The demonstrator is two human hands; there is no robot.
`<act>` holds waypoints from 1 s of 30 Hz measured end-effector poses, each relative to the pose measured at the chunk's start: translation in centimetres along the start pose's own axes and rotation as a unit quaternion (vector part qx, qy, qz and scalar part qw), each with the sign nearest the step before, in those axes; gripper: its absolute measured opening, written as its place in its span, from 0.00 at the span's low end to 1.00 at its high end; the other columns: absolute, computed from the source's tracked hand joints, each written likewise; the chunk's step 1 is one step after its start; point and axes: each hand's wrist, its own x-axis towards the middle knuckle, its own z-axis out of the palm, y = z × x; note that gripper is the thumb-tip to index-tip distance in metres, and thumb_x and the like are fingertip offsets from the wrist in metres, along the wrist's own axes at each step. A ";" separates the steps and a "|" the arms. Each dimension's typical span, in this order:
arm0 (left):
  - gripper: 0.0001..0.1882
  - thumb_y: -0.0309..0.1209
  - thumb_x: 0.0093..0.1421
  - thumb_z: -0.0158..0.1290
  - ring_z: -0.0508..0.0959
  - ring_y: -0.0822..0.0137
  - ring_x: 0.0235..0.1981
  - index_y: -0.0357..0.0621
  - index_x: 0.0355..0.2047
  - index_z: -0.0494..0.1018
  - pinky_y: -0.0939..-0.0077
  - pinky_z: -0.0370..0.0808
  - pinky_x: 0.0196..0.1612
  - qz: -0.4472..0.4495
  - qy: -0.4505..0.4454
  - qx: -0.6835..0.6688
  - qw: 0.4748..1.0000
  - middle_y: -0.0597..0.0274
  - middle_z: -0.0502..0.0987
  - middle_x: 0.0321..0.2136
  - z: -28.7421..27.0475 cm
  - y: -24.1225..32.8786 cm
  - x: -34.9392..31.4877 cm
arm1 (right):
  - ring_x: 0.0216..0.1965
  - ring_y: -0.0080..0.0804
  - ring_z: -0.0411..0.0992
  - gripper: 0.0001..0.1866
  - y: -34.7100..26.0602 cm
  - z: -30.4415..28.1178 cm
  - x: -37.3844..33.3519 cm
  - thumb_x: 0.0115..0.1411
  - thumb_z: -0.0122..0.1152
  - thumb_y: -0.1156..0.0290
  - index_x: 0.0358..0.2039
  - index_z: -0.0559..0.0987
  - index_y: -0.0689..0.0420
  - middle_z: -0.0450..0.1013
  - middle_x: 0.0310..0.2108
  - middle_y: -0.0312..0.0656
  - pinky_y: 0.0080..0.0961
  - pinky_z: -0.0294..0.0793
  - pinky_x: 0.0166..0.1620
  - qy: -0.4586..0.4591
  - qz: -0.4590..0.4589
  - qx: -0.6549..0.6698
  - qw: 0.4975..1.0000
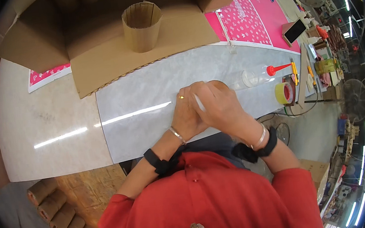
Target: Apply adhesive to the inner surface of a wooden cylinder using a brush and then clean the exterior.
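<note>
Just past the fingers of the right hand (221, 108), a brown round piece (219, 85) peeks out, left hand (186, 116) tucked alongside; whether either hand's fingers clamp it, I can't tell. One careless rightward swing could send the clear bottle (250, 78) beside them rolling!

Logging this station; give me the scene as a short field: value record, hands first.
left hand: against the right, fingers mostly hidden
right hand: curled in front of a brown piece; exact grip hidden
box: cardboard, open, beyond the hands
tube: cardboard, upright on the box's flap
nozzle: red, right of the hands
tape: yellow roll, nearer than the nozzle
phone: dark screen, far right
</note>
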 end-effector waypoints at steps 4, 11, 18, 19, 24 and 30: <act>0.44 0.36 0.37 0.66 0.65 0.46 0.46 0.38 0.54 0.58 0.57 0.63 0.51 -0.026 -0.017 0.001 1.000 0.49 0.65 0.49 -0.2 0.4 0.0 | 0.24 0.42 0.71 0.08 3.9 1.2 0.8 0.52 0.61 0.74 0.34 0.73 0.58 0.67 0.25 0.43 0.33 0.68 0.21 -0.052 0.037 -0.081 0.995; 0.45 0.36 0.36 0.67 0.66 0.47 0.47 0.39 0.55 0.59 0.58 0.64 0.52 -0.014 0.017 0.009 1.000 0.49 0.66 0.49 0.1 0.2 -0.1 | 0.17 0.42 0.69 0.07 -0.5 -0.7 -1.8 0.52 0.56 0.73 0.27 0.67 0.57 0.69 0.23 0.44 0.33 0.67 0.18 -0.011 -0.087 0.020 0.996; 0.45 0.36 0.38 0.68 0.67 0.45 0.46 0.39 0.55 0.58 0.58 0.67 0.49 -0.021 0.043 0.003 0.999 0.46 0.66 0.48 0.0 1.2 0.1 | 0.17 0.39 0.68 0.09 4.4 0.3 0.7 0.49 0.57 0.74 0.29 0.67 0.58 0.66 0.22 0.42 0.31 0.69 0.19 0.025 0.030 -0.024 0.999; 0.45 0.36 0.38 0.68 0.67 0.45 0.46 0.39 0.55 0.58 0.58 0.67 0.50 -0.032 0.033 0.005 0.999 0.46 0.66 0.48 0.0 1.2 0.1 | 0.16 0.39 0.67 0.08 3.7 -0.2 -0.7 0.49 0.57 0.75 0.27 0.67 0.58 0.66 0.22 0.42 0.31 0.69 0.19 0.040 -0.014 -0.021 0.999; 0.45 0.36 0.38 0.67 0.67 0.45 0.47 0.39 0.55 0.58 0.58 0.66 0.52 -0.028 0.048 0.004 0.998 0.46 0.67 0.48 0.4 0.7 -0.2 | 0.16 0.35 0.66 0.05 0.0 -1.7 -3.8 0.49 0.56 0.78 0.25 0.69 0.58 0.63 0.21 0.41 0.29 0.66 0.17 0.015 -0.048 0.010 0.999; 0.45 0.35 0.38 0.68 0.67 0.46 0.49 0.39 0.55 0.57 0.58 0.66 0.53 -0.041 0.031 0.037 0.998 0.46 0.67 0.48 0.5 1.9 0.1 | 0.14 0.37 0.65 0.07 3.3 -2.3 -5.5 0.54 0.56 0.76 0.24 0.67 0.58 0.63 0.19 0.42 0.28 0.64 0.16 0.072 -0.035 -0.019 0.997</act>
